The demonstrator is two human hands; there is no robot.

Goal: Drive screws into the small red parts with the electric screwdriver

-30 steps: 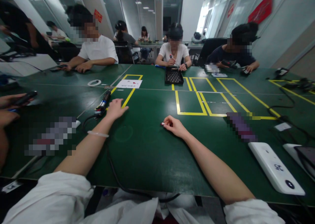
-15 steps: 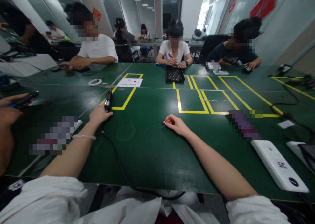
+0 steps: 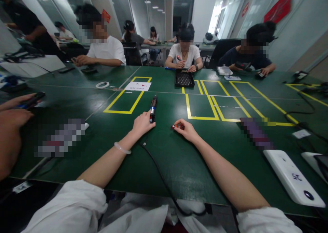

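My left hand (image 3: pixel 143 123) is closed around the lower end of a black cylindrical tool with a silver-blue band (image 3: pixel 153 109). It looks like a corded electric screwdriver, pointing away from me over the table. A black cable (image 3: pixel 159 171) trails from near that hand toward the table's front edge. To its right, my right hand (image 3: pixel 187 130) rests on the green table (image 3: pixel 164 161), thumb and fingers pinching a small red-and-orange piece (image 3: pixel 178 126) with a pale tip. The fingers hide part of the piece, so its kind cannot be made out.
Yellow tape outlines (image 3: pixel 118 112) mark the table. Beyond are a paper sheet (image 3: pixel 138 86), a white ring (image 3: pixel 102 85) and a black tray (image 3: pixel 184 79) before a co-worker. A white power bank (image 3: pixel 292 178) lies right; another person's hands (image 3: pixel 15 123) are at left.
My left hand has reached the black tool, taken hold of it and moved it right, out of the left taped outline. My right hand stays nearly in place, still pinching the small piece.
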